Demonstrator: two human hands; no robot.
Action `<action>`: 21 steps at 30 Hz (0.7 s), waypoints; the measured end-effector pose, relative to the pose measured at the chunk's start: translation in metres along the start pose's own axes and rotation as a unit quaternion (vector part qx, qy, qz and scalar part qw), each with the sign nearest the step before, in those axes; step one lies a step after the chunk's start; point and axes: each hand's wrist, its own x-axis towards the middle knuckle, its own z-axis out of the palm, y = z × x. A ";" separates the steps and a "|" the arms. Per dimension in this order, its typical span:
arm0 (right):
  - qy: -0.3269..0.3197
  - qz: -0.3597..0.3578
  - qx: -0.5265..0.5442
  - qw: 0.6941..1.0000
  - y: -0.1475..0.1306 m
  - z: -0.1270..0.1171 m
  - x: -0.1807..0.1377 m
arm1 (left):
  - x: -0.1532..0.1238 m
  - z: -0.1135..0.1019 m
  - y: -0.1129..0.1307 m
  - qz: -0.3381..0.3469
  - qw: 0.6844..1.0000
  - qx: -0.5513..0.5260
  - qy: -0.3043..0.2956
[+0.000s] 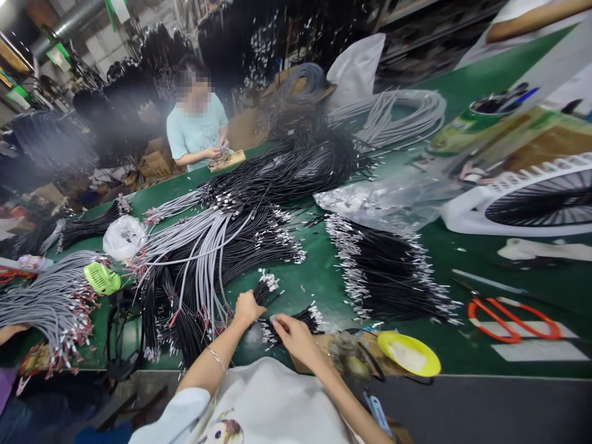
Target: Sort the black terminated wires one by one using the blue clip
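My left hand (pixel 247 306) is closed round a small bundle of black wires (pixel 265 288) with white tips, lifted just off the green table (pixel 319 271). Just to its right, my right hand (pixel 291 336) pinches another small bundle of black wires (pixel 308 317) near the table's front edge. A big heap of black and grey cables (pixel 208 253) spreads out beyond my left hand. A second pile of black wires with metal ends (pixel 383 271) lies to the right.
Orange-handled scissors (pixel 509 317) and a yellow dish (pixel 409 354) sit at the front right. A white fan (pixel 531 200) and plastic bags (pixel 383 197) are further right. A person in a light blue shirt (pixel 197 132) works across the table. A green object (pixel 102 279) lies left.
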 end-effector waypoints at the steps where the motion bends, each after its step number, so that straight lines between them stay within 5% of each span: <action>1: -0.001 -0.001 -0.003 1.000 0.001 0.000 0.000 | -0.001 0.002 0.003 -0.003 1.000 0.010 -0.001; 12: 0.003 0.011 -0.005 1.000 0.011 0.004 -0.006 | -0.005 -0.001 0.007 -0.034 0.997 0.064 -0.035; 21: 0.056 0.017 0.066 0.996 0.003 -0.015 0.018 | -0.034 -0.033 -0.018 -0.050 0.970 -0.184 -0.152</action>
